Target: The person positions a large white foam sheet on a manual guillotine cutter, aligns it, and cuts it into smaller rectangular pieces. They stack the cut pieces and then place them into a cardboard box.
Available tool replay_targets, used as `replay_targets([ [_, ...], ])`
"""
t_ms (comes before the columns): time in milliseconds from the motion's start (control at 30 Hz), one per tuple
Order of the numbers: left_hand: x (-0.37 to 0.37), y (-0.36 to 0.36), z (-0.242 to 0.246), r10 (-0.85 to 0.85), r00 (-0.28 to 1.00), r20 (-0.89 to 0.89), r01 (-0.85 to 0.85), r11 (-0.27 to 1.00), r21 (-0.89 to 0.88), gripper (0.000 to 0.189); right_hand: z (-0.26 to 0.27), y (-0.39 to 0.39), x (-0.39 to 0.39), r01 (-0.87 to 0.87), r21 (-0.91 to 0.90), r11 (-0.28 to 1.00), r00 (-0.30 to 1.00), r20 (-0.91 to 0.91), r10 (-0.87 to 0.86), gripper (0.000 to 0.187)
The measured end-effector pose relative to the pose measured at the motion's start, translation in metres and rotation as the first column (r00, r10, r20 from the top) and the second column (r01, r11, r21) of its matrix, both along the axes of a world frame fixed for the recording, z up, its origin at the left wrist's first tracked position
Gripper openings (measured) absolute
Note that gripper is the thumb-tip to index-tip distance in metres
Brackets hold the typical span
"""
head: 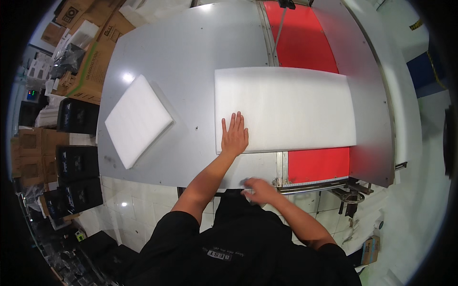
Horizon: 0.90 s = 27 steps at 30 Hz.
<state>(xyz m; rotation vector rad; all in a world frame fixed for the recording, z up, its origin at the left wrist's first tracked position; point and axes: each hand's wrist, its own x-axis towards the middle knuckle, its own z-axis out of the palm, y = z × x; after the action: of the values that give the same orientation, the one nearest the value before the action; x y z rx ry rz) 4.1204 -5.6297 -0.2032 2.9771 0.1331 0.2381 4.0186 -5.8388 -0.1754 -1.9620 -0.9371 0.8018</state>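
Note:
My left hand (235, 136) lies flat, fingers spread, on the near left corner of a large white foam sheet (293, 111). That sheet spans the grey tabletop (186, 153) and a red strip (318, 164) set into it. My right hand (260, 191) is blurred at the table's near edge, beside the metal rail's end; whether it holds something small and dark cannot be made out. A smaller, thick white foam slab (138, 121) rests at an angle on the left part of the table.
A metal ruler edge (315, 181) and a rail run along the near side. Cardboard boxes (103, 53) and black boxes (78, 162) stand left of the table. A clamp-like fitting with a handwheel (352, 196) sits at the near right. A thin rod (280, 30) rises at the far side.

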Motion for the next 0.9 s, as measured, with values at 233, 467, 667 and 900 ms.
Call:
replay_targets([
  [233, 0.007, -0.001, -0.017, -0.003, 0.999, 0.05, -0.001, 0.997, 0.077, 0.059, -0.066, 0.077, -0.122, -0.27, -0.1, 0.958, 0.96, 0.041, 0.275, 0.048],
  [467, 0.011, 0.003, -0.015, -0.005, 0.996, 0.091, 0.001, 0.999, 0.05, 0.058, -0.116, 0.101, -0.176, -0.178, -0.117, 0.977, 0.84, 0.499, 0.213, 0.064],
  [667, 0.009, 0.002, -0.01, -0.003, 0.994, 0.112, 0.0, 1.0, 0.027, 0.058, -0.128, 0.1, -0.198, 0.017, -0.183, 0.983, 0.78, 0.618, 0.101, 0.061],
  [900, 0.008, 0.001, -0.011, 0.021, 0.997, 0.074, -0.025, 0.999, 0.041, 0.06, -0.139, 0.119, -0.177, 0.19, -0.043, 0.981, 0.654, 0.751, -0.094, 0.053],
])
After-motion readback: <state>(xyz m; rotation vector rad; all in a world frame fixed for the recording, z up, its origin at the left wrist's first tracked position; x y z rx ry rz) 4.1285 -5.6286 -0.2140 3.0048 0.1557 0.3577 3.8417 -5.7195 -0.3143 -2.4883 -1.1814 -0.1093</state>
